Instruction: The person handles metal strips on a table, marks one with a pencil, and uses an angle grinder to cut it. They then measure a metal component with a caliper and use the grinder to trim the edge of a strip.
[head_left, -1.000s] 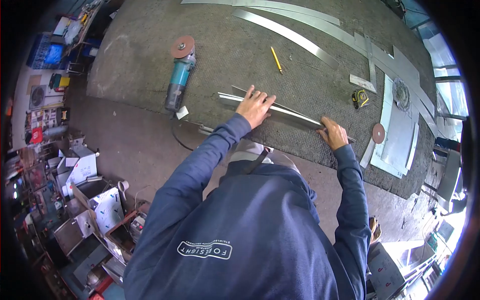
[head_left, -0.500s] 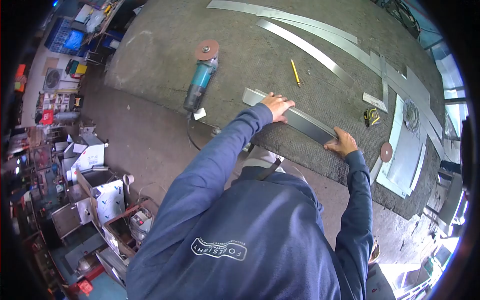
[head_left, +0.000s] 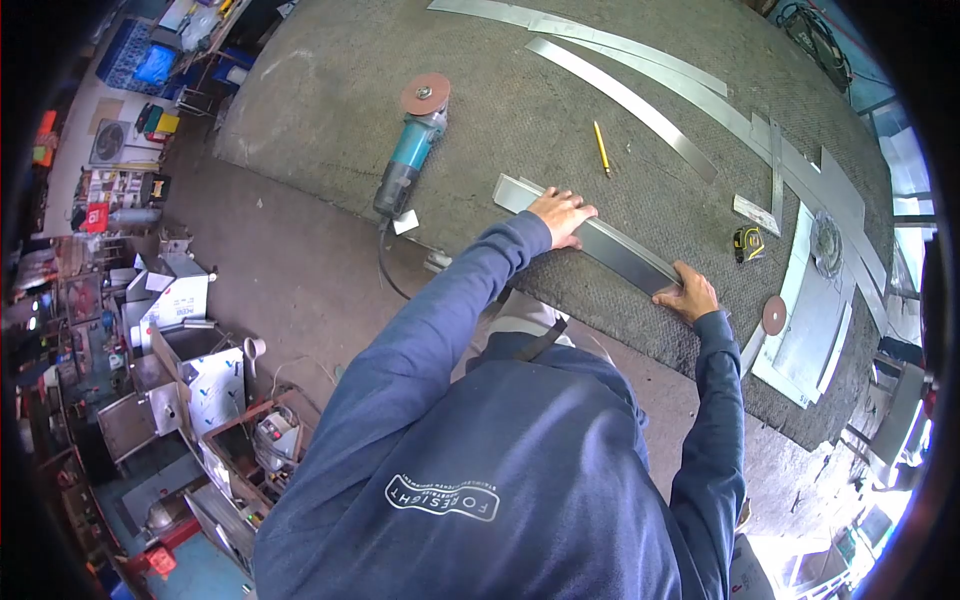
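A long, narrow piece of folded sheet metal lies at the near edge of the workbench, slanting down to the right. My left hand is closed over its upper edge, left of the middle, with the fingers on the far side. Around the right end, my right hand grips with thumb and fingers. The bare left end of the metal sticks out past my left hand. Beyond the piece lies a yellow pencil. To the left rests a teal angle grinder with a reddish-brown disc facing up.
Long metal strips run across the back of the dark workbench. On the right are a tape measure, a metal square, a loose disc and flat sheets. The grinder's cord hangs over the near edge.
The whole view has shifted slightly. Both hands keep the same grip on the folded sheet metal, which has not visibly moved on the bench.
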